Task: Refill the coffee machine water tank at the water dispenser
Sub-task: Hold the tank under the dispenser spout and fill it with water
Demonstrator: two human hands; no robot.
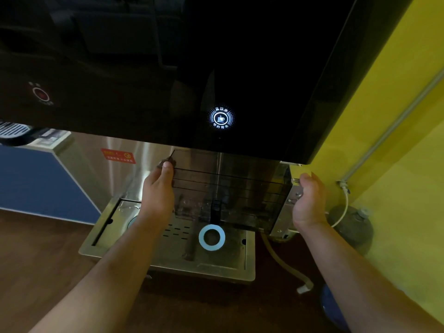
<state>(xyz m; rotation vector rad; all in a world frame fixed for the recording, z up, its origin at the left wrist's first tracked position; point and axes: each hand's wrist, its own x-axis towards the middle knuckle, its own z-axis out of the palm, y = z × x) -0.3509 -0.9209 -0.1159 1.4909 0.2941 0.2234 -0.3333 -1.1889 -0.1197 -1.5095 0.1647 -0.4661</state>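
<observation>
Smoky tank — left hand and right hand grip its ends.

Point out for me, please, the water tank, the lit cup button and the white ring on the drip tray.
water tank (230, 188): head view, on its clear front wall.
lit cup button (220, 118): head view, on its central cup icon.
white ring (201, 237): head view, on the left side of its band.
</observation>
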